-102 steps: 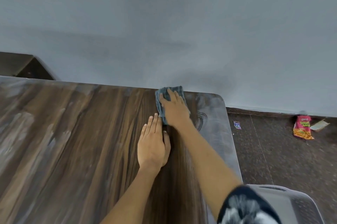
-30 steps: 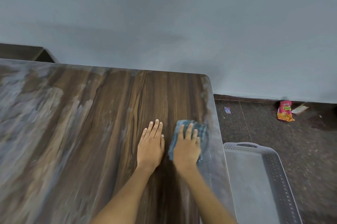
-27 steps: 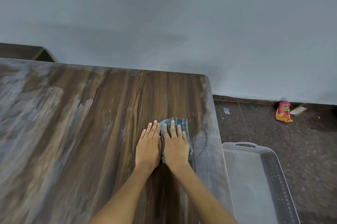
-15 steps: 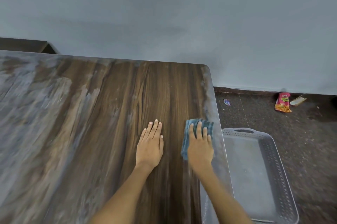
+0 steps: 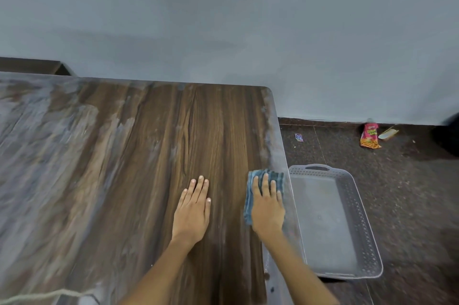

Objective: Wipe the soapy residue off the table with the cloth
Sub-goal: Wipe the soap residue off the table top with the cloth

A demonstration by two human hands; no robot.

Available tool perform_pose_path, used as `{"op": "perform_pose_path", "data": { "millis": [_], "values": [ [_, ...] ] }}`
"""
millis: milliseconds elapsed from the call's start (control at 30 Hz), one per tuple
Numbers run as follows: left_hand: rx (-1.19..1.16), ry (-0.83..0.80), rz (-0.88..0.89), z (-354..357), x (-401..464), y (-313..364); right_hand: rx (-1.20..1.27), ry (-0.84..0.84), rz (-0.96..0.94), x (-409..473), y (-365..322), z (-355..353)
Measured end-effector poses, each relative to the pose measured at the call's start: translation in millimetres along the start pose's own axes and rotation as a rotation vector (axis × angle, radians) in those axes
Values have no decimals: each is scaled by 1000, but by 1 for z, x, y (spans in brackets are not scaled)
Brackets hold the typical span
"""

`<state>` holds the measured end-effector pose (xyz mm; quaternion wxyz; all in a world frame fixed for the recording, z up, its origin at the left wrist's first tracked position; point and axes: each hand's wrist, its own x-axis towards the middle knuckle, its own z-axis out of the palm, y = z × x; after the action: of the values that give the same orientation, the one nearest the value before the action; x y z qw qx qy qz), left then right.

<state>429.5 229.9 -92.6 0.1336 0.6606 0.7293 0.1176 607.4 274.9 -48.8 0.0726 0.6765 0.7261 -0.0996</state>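
The right hand [image 5: 267, 207] presses flat, fingers spread, on the blue cloth [image 5: 250, 195] at the wooden worktop's [image 5: 149, 155] right edge. The left hand [image 5: 192, 210] lies open, palm down, beside it. Whitish soapy residue [image 5: 44, 135] streaks the worktop's left part.

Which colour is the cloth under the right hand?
The cloth is blue with darker stripes, seen best in the head view.

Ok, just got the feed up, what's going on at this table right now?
A person is wiping a wooden table. The right hand presses a blue cloth flat near the table's right edge, while the left hand rests palm-down beside it, holding nothing. The strip around the hands looks clean and dark; whitish soapy residue covers the left part, with a thin streak along the right edge. A grey tray sits on the floor below that edge.
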Motion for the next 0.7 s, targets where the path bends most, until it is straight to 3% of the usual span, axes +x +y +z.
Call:
{"op": "perform_pose_path", "data": {
  "millis": [100, 200, 267, 467, 533, 600, 700],
  "values": [
    [-2, 13, -7, 2, -7, 0, 10, -14, -160, -44, -35, 12],
    [-33, -10, -6, 1, -13, 1, -26, -56, -321, -35, -43, 7],
    [-31, -5, -6, -1, -18, 2, -77, -37, -321, -13, -31, -1],
    [-24, -46, -7, -2, -41, 1, -7, -45, -39, -29, 24, 0],
    [-21, -30, -18, 2, -48, 0, 34, 94, -87, -62, 18, 21],
    [-15, -15, -37, 3, -53, 3, 125, 103, -170, -95, -2, 31],
    [4, -32, -53, 2, -58, 7, 54, -44, -355, -109, -21, 27]
  ]
}}
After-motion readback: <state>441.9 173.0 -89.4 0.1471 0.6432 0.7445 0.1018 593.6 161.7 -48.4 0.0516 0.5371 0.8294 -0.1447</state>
